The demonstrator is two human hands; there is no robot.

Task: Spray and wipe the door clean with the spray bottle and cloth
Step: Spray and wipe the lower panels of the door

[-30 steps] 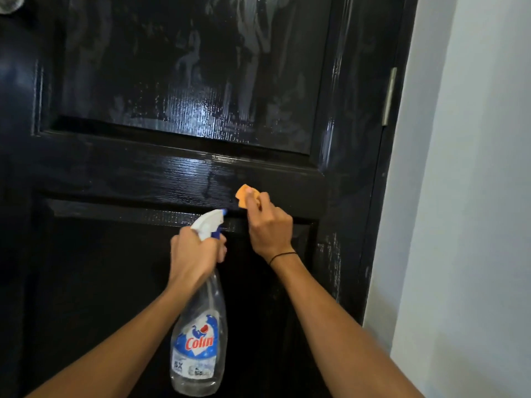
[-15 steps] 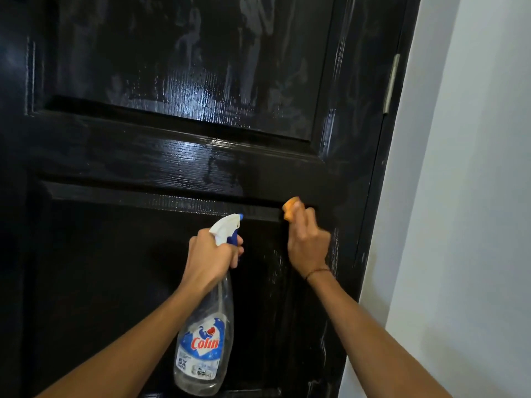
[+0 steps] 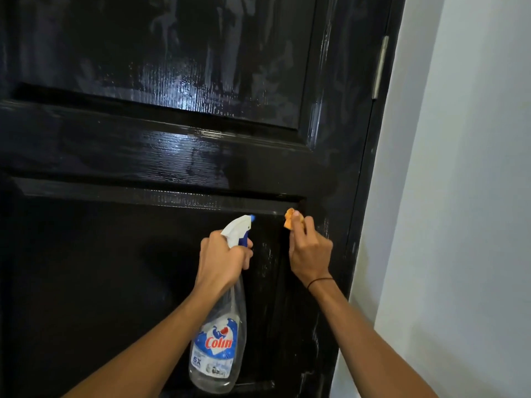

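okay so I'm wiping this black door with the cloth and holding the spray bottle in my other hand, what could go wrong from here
The orange cloth is bunched small in the right hand, so it may miss the panel corner. The left hand keeps its grip at the trigger of the spray bottle, nozzle towards the door; a squeeze could re-wet it. Streaks on the upper panel could dry on.

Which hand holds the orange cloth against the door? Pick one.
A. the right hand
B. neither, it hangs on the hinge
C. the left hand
A: the right hand pinches the orange cloth at the door panel's corner, while the left hand grips the spray bottle.
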